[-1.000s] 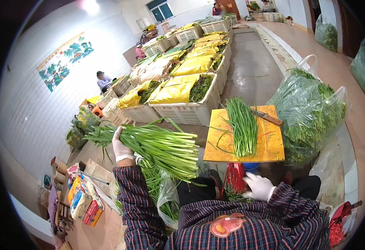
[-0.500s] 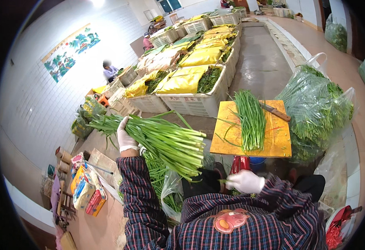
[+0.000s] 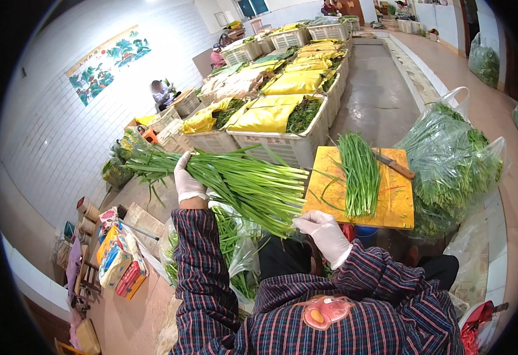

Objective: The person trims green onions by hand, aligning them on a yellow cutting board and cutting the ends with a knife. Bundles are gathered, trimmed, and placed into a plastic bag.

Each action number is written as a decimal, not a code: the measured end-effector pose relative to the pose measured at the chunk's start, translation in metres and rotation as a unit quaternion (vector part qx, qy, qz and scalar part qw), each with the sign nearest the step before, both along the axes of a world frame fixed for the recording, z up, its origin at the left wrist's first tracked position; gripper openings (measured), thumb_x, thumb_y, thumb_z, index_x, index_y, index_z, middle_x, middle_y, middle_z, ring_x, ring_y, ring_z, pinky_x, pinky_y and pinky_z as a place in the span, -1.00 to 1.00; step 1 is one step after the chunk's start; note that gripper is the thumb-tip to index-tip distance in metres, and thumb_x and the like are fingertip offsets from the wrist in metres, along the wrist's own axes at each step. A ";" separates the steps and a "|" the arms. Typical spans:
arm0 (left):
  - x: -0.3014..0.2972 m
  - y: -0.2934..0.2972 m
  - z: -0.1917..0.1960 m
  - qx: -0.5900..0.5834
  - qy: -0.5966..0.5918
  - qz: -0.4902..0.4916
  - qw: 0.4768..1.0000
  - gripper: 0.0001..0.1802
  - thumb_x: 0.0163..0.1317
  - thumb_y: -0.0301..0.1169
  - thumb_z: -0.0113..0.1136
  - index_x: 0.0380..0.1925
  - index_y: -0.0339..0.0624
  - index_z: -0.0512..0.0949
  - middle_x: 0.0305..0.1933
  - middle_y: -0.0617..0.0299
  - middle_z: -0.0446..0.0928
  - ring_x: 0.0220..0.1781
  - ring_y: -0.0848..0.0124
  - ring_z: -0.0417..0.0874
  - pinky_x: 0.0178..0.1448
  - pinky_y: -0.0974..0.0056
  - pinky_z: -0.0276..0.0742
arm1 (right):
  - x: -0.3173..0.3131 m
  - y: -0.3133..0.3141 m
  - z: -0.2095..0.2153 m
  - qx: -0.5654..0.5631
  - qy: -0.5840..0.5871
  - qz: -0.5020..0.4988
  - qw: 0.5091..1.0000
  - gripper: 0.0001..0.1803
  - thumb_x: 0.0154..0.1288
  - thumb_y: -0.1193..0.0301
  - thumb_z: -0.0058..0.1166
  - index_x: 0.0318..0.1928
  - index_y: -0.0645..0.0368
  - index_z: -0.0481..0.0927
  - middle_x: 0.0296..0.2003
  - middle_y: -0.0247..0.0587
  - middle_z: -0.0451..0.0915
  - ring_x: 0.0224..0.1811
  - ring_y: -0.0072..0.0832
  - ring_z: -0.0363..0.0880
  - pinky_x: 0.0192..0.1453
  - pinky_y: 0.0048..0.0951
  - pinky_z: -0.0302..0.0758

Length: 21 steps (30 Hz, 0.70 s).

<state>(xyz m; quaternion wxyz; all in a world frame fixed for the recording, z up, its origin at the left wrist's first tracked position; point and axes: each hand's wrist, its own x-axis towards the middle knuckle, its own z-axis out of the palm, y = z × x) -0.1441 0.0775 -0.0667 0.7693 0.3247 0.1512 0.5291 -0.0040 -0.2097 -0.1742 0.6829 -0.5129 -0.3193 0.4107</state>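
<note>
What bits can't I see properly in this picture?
All in the head view:
Left hand: the bunch of greens hides some of its fingers.
Right hand: its fingertips are too small to tell if they pinch a stem.
Knife: the greens on the board hide the end of its blade.
Blue container: the cutting board covers its top.
Seated person: too far away to see what they're doing.

Your gloved left hand [image 3: 186,177] is gripping with curled fingers, its left forearm [image 3: 197,254] extending forward from your side. Your gloved right hand [image 3: 325,236] is pointing leftward, fingers bending, while your right forearm [image 3: 377,266] is angling inward, lower.
</note>
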 end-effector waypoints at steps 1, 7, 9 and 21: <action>0.001 -0.001 0.001 -0.004 -0.004 0.001 1.000 -0.83 0.23 -0.36 0.01 -0.41 -0.23 0.50 -0.43 0.15 0.56 -0.38 0.22 0.57 -0.22 0.16 0.55 | -0.001 0.003 -0.003 0.002 0.027 -0.008 1.000 -0.81 0.23 0.41 0.14 -0.26 0.30 0.57 -0.35 -0.34 0.58 -0.27 -0.62 0.48 -0.12 -0.62 0.38; -0.030 0.022 0.003 0.020 -0.011 0.047 0.999 -0.81 0.23 -0.38 -0.01 -0.44 -0.26 0.50 -0.43 0.12 0.56 -0.39 0.21 0.58 -0.21 0.16 0.55 | 0.038 -0.055 -0.070 -0.115 -0.270 0.115 0.949 -0.77 0.19 0.31 0.12 -0.29 0.23 0.60 -0.43 -0.24 0.60 -0.30 -0.54 0.55 -0.14 -0.43 0.47; -0.029 0.025 0.010 0.041 -0.018 0.009 0.999 -0.82 0.23 -0.38 -0.01 -0.43 -0.25 0.50 -0.42 0.13 0.56 -0.38 0.22 0.58 -0.19 0.16 0.56 | 0.064 -0.084 -0.111 -0.370 -0.576 0.271 0.677 -0.61 0.19 0.15 0.09 -0.12 0.19 0.58 -0.22 -0.03 0.61 -0.10 -0.27 0.60 -0.01 -0.26 0.50; -0.004 -0.006 0.020 0.043 0.005 0.003 0.999 -0.83 0.24 -0.37 0.00 -0.41 -0.22 0.50 -0.40 0.17 0.57 -0.34 0.25 0.59 -0.16 0.17 0.55 | -0.008 0.019 0.020 0.098 -0.059 0.082 0.990 -0.56 0.27 0.33 0.13 0.10 0.29 0.46 0.03 -0.17 0.53 0.09 -0.46 0.44 0.21 -0.46 0.31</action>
